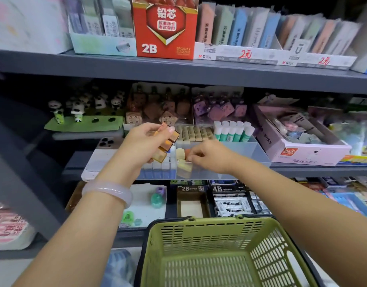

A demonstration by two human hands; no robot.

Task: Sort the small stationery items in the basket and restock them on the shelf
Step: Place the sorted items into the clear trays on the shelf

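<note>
My left hand (143,141) grips a stack of small orange-brown wrapped erasers (167,141) above the clear plastic tray (251,150) on the middle shelf. My right hand (207,155) reaches into that tray, its fingertips pinching a small item beside the pale yellow and orange erasers (183,160) lying there; the item itself is mostly hidden by the fingers. The green plastic basket (209,233) sits low in front of me, and the part of its bottom that I can see holds nothing.
Glue sticks (232,131) and beige erasers (195,132) fill the tray's back. A phone (101,154) lies left of the tray. A pink box (298,150) stands right of it. Panda figures (79,110) sit far left. The grey upper shelf (178,69) overhangs; 2B and 4B boxes (218,201) lie below.
</note>
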